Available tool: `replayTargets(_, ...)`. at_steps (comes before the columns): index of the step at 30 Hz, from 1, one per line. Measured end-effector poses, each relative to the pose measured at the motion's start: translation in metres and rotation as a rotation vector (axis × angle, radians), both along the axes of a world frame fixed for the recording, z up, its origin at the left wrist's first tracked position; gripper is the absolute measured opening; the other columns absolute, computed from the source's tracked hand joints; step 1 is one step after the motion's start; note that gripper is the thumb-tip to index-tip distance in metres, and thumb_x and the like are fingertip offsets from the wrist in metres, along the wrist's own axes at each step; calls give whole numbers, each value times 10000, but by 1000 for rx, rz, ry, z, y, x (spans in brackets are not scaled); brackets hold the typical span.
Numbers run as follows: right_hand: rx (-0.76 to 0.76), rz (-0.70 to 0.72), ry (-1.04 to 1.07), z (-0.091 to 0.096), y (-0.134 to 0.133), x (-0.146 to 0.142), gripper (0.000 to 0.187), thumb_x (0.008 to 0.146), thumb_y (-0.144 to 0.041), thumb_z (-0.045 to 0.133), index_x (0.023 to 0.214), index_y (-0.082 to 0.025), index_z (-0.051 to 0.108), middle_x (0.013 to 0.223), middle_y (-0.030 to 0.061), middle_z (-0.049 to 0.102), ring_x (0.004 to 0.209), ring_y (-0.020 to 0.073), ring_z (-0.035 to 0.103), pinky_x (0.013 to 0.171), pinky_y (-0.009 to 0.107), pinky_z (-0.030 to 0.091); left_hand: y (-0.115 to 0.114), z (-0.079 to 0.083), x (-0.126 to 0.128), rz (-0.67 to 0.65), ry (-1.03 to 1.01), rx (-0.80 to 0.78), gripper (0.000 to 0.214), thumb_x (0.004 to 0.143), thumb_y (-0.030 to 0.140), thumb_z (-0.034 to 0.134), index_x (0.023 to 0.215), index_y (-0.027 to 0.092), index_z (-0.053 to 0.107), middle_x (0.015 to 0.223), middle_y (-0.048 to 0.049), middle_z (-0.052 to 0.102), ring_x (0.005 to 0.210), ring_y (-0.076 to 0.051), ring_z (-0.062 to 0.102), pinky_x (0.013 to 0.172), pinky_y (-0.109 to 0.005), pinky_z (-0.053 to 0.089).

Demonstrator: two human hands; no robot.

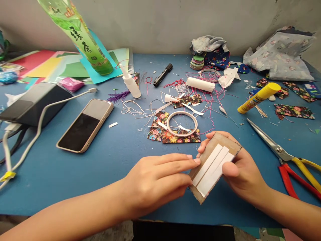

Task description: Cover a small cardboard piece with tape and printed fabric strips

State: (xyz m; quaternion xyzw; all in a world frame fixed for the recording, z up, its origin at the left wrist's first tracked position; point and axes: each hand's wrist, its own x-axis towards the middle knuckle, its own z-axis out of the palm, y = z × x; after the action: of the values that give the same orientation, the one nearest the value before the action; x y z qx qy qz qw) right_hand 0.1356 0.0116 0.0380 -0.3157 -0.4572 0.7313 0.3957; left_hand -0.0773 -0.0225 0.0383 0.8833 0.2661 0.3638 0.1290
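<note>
A small rectangle of brown cardboard [210, 148] with white strips [212, 169] lying side by side on its face is held tilted above the near part of the table. My right hand [244, 170] grips it from the right, thumb over the front edge and fingers wrapped behind. From the left, my left hand [160, 177] closes on the other edge, fingers pressed together and fingertips touching the cardboard; its thumb is hidden. Just beyond the cardboard, a roll of tape [182, 135] rests on dark floral fabric pieces [155, 134].
Scissors [281, 152] lie open at right, near an upright yellow glue stick [259, 97]. At left are a phone [86, 125], a cable [42, 117] and a tall green tea bottle [85, 47]. A white glue bottle [131, 85], black marker [163, 75] and tangled threads [175, 83] lie further back.
</note>
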Motion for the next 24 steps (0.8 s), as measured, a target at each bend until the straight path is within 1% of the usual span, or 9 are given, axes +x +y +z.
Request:
replayTargets(6,0,-11,7,0,0,0,497,650,-479,811,1067,-313,599,938,-27,654,806,121,653,697,191,571,-2,0,-2,22,53,85,138,917,150,548,913,99,676,1102,-118,728,1091,-185,662,983,-258,518)
replayTargets(11,-6,-15,5,1,0,0,473,666,-468,804,1055,-300,593,944,-16,649,786,127,651,681,206,571,-4,1,-4,7,98,131,186,937,136,501,927,91,682,1082,-108,736,1096,-158,657,1007,-227,486)
replayTargets(16,-1,-19,-8,2,0,0,481,670,-481,797,1065,-300,591,945,-9,643,796,138,645,678,217,572,-7,-10,-4,15,49,156,201,920,128,481,980,100,671,1103,-115,729,1147,-179,626,982,-260,513)
replayTargets(19,3,-27,-27,2,0,0,490,665,-502,792,1060,-296,589,942,-2,643,804,148,646,676,224,574,-8,-14,-4,17,64,159,218,924,131,464,992,118,670,1119,-104,724,1152,-183,623,982,-270,512)
replayTargets(21,5,-37,-35,3,0,0,505,651,-515,795,1051,-289,588,934,4,643,803,155,650,672,230,579,-8,-13,-5,27,62,162,218,933,139,456,987,132,667,1109,-101,728,1142,-176,631,966,-264,520)
replayTargets(24,-3,-38,-28,3,1,0,512,647,-519,796,1054,-289,586,934,5,646,806,156,654,675,229,582,-5,-7,-5,15,77,153,178,924,136,491,981,118,660,1080,-109,738,1116,-170,646,956,-245,524)
